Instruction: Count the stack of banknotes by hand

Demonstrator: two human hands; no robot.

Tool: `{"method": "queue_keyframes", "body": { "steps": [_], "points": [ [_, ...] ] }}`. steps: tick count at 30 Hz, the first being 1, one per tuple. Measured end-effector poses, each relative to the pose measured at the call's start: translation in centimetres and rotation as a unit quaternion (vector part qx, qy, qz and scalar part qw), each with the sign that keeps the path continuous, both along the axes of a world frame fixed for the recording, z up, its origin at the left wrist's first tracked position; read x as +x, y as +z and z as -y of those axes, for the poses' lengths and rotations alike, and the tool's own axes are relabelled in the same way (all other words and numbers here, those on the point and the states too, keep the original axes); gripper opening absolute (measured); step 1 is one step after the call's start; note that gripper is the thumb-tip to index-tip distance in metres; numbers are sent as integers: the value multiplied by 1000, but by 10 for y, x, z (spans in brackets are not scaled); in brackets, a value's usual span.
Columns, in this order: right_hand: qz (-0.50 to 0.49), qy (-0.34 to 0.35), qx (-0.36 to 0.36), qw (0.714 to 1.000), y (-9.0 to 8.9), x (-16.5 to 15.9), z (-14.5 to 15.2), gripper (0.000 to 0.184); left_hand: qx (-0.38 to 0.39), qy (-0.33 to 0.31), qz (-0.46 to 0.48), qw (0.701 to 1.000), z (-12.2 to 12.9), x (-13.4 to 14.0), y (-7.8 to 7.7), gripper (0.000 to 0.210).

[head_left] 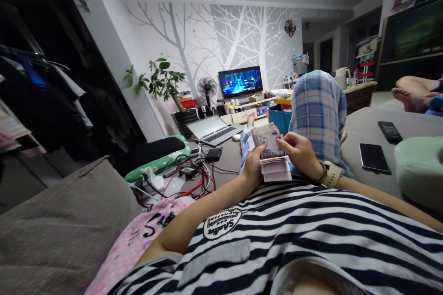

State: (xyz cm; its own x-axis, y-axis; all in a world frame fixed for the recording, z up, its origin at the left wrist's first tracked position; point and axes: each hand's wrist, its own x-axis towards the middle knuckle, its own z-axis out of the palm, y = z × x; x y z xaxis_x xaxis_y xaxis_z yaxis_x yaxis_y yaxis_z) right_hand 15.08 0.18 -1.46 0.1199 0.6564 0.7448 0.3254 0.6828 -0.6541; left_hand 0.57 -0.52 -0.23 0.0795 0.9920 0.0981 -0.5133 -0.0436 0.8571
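Note:
A stack of banknotes (272, 145) is held in front of my belly, its upper notes fanned upward and a few lower ones hanging down over my striped shirt. My left hand (254, 165) grips the stack from its left side, thumb across the notes. At the right edge, my right hand (300, 151) pinches the top note, which shows a 5, between thumb and fingers. A pale watch (331, 174) and a dark bracelet are on my right wrist. My raised knee in blue plaid trousers (316, 106) is just behind the hands.
Left of my legs are a laptop (214, 130), a white mouse (236, 138) and tangled cables (197, 177). To the right lie a phone (374, 157), a remote control (390, 132) and a green cushion (420, 170). Another person's foot (406, 99) shows at far right; a lit television (240, 81) stands ahead.

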Motion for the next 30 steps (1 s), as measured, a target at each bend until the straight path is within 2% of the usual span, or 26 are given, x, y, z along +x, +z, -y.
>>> {"method": "queue_keyframes", "body": {
  "steps": [6, 11, 18, 24, 30],
  "points": [
    [-14, 3, 8, 1000, -1, -1, -1, 35, 8, -3, 18, 1000, -5, 0, -4, 11],
    [-22, -3, 8, 1000, -1, -1, -1, 33, 16, -15, 17, 1000, -5, -1, -5, 17],
    [-15, 21, 43, 999, -1, -1, 4, 31, -4, -58, 65, 996, -1, 3, 4, 30],
    [12, 48, 68, 996, -1, -1, 10, 33, -20, -43, 57, 997, 1, 3, 5, 30],
    [20, 63, 73, 995, -2, 0, 7, 34, 8, -36, 51, 998, -1, 1, 3, 28]
  ]
}}
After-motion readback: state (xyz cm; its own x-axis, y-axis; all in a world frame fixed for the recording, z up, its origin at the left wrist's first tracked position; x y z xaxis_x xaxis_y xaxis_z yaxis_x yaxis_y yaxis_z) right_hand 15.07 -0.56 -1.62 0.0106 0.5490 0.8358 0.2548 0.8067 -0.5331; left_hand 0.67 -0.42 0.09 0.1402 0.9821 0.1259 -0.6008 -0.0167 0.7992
